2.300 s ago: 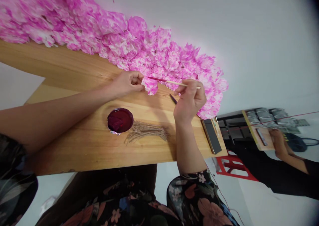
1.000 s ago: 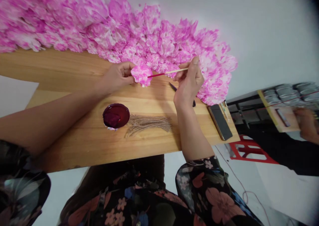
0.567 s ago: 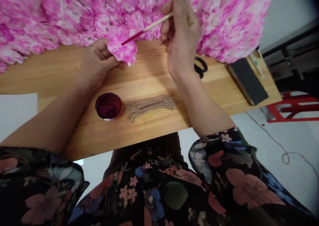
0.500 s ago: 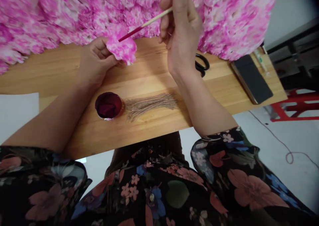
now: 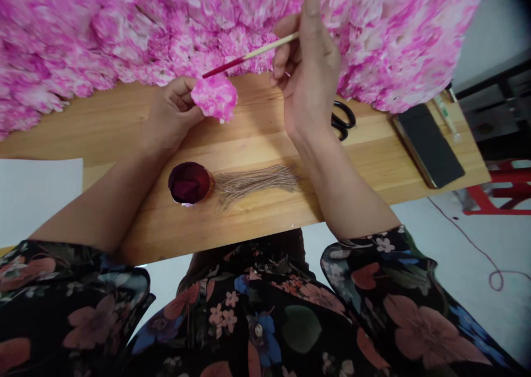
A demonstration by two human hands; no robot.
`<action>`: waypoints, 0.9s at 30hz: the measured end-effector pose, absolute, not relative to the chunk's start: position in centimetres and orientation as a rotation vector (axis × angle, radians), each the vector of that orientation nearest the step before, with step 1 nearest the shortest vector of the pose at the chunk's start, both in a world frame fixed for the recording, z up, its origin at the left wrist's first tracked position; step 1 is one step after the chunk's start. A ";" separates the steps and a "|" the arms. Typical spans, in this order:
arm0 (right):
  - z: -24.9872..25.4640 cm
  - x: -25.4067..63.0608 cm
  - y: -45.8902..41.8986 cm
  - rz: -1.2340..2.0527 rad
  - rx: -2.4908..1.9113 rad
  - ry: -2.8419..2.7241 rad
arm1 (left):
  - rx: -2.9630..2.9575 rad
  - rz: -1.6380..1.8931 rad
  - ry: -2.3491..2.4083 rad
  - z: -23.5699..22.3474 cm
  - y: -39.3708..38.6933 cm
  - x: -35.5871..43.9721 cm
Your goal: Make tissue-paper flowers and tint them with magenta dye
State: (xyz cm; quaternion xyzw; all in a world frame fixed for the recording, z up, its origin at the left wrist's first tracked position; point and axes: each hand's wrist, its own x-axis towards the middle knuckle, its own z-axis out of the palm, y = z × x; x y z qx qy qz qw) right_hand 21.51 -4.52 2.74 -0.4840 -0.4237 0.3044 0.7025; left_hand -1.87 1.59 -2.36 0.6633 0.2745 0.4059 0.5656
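My left hand (image 5: 174,111) is closed on a small pink-and-white artificial flower (image 5: 218,97), pinched at its left side above the table. Between the fingers of my right hand (image 5: 309,67) is a thin pale wooden stick (image 5: 265,48), its lower half stained dark red. The red tip lies at the flower's upper left edge; whether it touches the petals I cannot tell. Below my left hand stands a small round cup (image 5: 189,183) with dark red liquid in it. Beside the cup lies a bundle of thin brown stems (image 5: 259,181).
A bank of pink flowers (image 5: 136,34) lines the table's far side. Black-handled scissors (image 5: 343,119) lie partly behind my right wrist. A dark phone (image 5: 429,144) and a small tube (image 5: 447,117) rest at the right. White paper (image 5: 39,200) is at the left, a red stool (image 5: 501,189) beyond the table.
The view has swung so that the flower bank fills the top and the co-worker is out of sight. The stick's tip has shifted from the flower's middle to its upper left edge.
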 end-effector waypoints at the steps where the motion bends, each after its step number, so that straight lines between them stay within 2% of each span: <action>1: 2.5 21.5 -4.5 0.647 -1.089 -0.990 | 1.566 0.965 0.643 -2.2 1.3 -1.7; 6: 1.9 21.7 -4.5 0.565 -1.164 -1.041 | 1.572 0.982 0.625 -1.9 0.7 -1.4; 11: 2.9 21.4 -5.2 0.605 -0.957 -0.950 | 1.541 0.959 0.672 -2.5 0.8 -1.2; 17: 4.1 18.4 -9.7 0.605 -0.714 -1.443 | 1.483 0.986 0.632 -2.8 0.9 -0.6; 21: 3.8 17.2 -11.0 0.456 -0.566 -1.821 | 1.492 0.935 0.625 -2.5 0.8 -0.5; 27: 2.7 16.9 -10.4 0.343 -0.447 -1.937 | 1.468 0.924 0.614 -2.3 0.8 -0.7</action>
